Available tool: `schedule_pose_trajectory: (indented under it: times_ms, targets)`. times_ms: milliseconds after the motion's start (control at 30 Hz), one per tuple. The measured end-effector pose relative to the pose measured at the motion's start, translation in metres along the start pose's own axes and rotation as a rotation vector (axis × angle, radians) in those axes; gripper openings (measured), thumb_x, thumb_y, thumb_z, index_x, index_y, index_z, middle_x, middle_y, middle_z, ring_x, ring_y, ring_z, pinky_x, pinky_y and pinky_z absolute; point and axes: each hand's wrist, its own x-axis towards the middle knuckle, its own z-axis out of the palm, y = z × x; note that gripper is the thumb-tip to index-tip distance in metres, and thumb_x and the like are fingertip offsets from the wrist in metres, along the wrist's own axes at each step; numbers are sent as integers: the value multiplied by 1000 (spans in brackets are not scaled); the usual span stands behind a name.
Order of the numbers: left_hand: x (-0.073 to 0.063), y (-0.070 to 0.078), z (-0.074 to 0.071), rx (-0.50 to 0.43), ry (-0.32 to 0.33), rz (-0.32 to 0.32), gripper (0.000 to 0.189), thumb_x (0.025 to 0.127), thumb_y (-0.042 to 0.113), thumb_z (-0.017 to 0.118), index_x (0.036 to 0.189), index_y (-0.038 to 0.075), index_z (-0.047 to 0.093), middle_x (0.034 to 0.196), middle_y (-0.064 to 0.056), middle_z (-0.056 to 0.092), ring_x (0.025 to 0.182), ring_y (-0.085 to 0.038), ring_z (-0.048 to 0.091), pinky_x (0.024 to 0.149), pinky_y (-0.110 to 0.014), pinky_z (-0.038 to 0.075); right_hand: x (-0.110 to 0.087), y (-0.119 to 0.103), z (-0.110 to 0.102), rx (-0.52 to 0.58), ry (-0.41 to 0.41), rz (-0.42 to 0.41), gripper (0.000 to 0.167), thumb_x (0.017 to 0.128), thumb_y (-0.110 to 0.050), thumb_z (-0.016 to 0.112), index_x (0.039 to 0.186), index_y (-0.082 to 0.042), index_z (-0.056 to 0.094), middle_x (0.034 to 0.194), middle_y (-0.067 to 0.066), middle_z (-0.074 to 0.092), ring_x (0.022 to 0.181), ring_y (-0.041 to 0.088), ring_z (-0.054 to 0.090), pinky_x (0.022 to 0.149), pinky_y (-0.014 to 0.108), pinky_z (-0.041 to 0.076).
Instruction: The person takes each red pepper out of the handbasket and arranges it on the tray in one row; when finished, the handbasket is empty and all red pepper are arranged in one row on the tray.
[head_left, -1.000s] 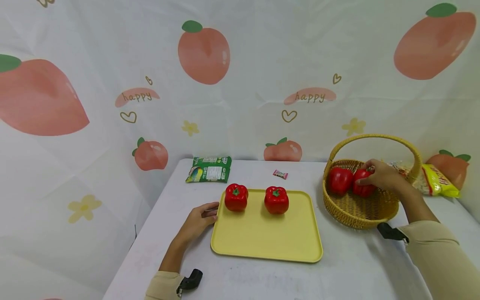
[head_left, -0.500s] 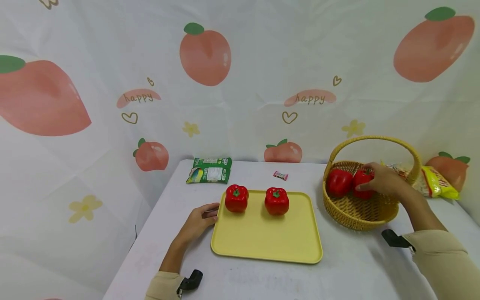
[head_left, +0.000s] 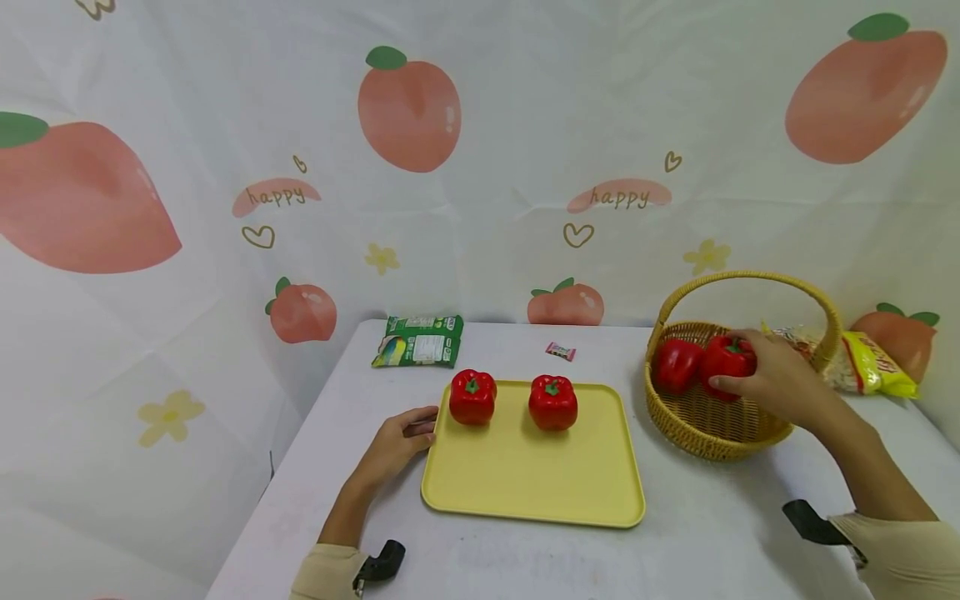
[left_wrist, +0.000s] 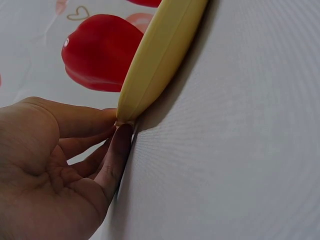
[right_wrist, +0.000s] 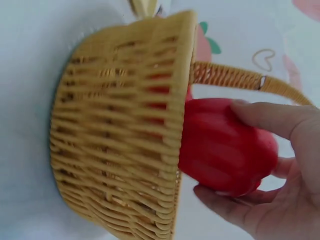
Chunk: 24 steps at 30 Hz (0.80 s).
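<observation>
My right hand point(head_left: 783, 379) grips a red bell pepper point(right_wrist: 225, 145), thumb on one side and fingers on the other. In the right wrist view most of this pepper shows above the rim of the wicker basket point(right_wrist: 115, 125). Beside it in the basket lies another red bell pepper point(head_left: 677, 365). My left hand point(head_left: 399, 446) pinches the left edge of the yellow tray point(head_left: 532, 483) between thumb and fingertips. Toward the tray's far side sit two red bell peppers, one at the left corner point(head_left: 472, 398) and one near the middle point(head_left: 553, 403).
A green snack bag point(head_left: 420, 340) lies behind the tray at the left, and a small pink wrapped candy point(head_left: 561, 351) near the table's back edge. Yellow packaging point(head_left: 879, 364) lies right of the basket, whose tall handle point(head_left: 750, 273) arches over it. A printed cloth hangs behind the table.
My right hand has lifted the bell pepper upward in the basket, and its forearm has drawn down and right. The other basket pepper shifted slightly. My left hand and the tray stay in place.
</observation>
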Motion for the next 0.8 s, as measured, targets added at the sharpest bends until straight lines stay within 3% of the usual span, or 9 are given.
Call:
schedule_pose_trajectory:
  times_ms: [300, 333, 400, 500, 567, 700, 800]
  targets:
    - [0, -1, 0, 6, 2, 12, 46, 100, 1, 67, 145, -1, 62, 137, -14, 70, 124, -28, 69, 106, -42, 57, -29, -18, 8, 117, 90, -2, 84, 93, -36, 81, 155, 4, 40, 146, 40, 43, 124, 61, 46, 85, 74, 57]
    - [0, -1, 0, 8, 3, 12, 46, 100, 0, 67, 145, -1, 62, 137, -14, 70, 124, -28, 69, 106, -42, 57, -32, -21, 9, 134, 99, -10, 84, 93, -34, 82, 156, 3, 40, 147, 40, 43, 124, 61, 46, 83, 71, 59]
    - [0, -1, 0, 11, 4, 10, 46, 100, 0, 67, 146, -1, 62, 137, -14, 70, 124, -28, 69, 106, -42, 57, -37, -28, 11, 175, 109, -39, 83, 92, -31, 84, 156, 0, 41, 149, 38, 43, 123, 59, 49, 81, 53, 65]
    - [1, -1, 0, 10, 5, 10, 46, 100, 0, 66, 146, -1, 61, 137, -15, 70, 125, -28, 69, 107, -42, 57, -44, -40, 17, 219, 135, -94, 81, 89, -27, 87, 155, -4, 45, 147, 29, 48, 120, 46, 53, 76, 22, 60]
    - [1, -1, 0, 10, 4, 12, 46, 100, 0, 66, 146, -1, 61, 137, -15, 70, 125, -29, 69, 107, -42, 56, -48, -48, 24, 235, 162, -142, 80, 87, -24, 90, 153, -6, 48, 144, 23, 52, 124, 28, 52, 76, 9, 51]
    - [2, -1, 0, 7, 3, 16, 46, 101, 1, 66, 146, 0, 61, 137, -14, 71, 125, -28, 69, 108, -43, 56, -53, -64, 41, 258, 196, -224, 82, 82, -19, 93, 152, -10, 50, 139, 15, 54, 119, -2, 44, 78, 10, 53]
    - [2, -1, 0, 10, 3, 14, 46, 101, 1, 66, 146, 0, 61, 137, -14, 71, 125, -28, 69, 107, -42, 56, -54, -77, 54, 294, 168, -259, 81, 82, -19, 93, 152, -14, 51, 140, 11, 54, 119, -1, 46, 79, 16, 58]
